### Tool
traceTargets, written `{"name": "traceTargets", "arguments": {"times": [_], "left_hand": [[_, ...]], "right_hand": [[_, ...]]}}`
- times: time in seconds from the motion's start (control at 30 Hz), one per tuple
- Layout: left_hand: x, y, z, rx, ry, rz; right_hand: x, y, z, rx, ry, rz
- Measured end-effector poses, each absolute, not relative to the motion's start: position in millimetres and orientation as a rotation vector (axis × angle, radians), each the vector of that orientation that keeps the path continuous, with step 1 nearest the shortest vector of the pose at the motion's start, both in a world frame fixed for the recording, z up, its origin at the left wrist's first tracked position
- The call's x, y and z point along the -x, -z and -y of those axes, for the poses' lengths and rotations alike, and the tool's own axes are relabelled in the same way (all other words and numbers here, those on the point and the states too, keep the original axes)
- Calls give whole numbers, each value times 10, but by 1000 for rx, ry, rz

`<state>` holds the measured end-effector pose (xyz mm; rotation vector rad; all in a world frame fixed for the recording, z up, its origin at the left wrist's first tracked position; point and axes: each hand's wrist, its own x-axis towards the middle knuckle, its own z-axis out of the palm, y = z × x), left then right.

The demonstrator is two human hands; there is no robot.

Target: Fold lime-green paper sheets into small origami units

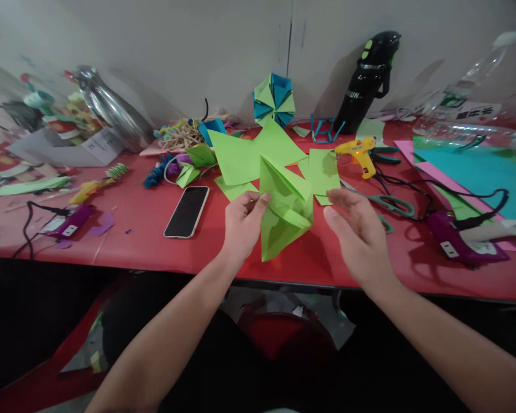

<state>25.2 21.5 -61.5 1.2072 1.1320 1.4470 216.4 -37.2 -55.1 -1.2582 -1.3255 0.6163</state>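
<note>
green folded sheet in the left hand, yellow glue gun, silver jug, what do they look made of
Green folded sheet: matte paper, going by its thin edges and creases.
Yellow glue gun: probably hard plastic, from its evenly coloured, moulded-looking body.
Silver jug: likely polished metal, given the bright streaks along its side, though a coating is possible.

Near the tabletop's (133,246) back edge, white capitals (354,96) on the black bottle (361,112) legibly include "WN"; toward the back right corner, the clear bottle's (468,76) green label (453,99) is too blurred to read
</note>
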Motion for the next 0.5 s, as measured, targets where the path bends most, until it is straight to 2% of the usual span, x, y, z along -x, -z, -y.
{"name": "traceTargets", "arguments": {"times": [0.23,0.5], "left_hand": [[-350,577,-111,-1163,-1390,-1070],[-306,555,-148,-1102,-1354,-1017]], "right_hand": [[-2169,571,253,1179,-1378,1097],[-2210,527,246,1126,-1488,1038]]}}
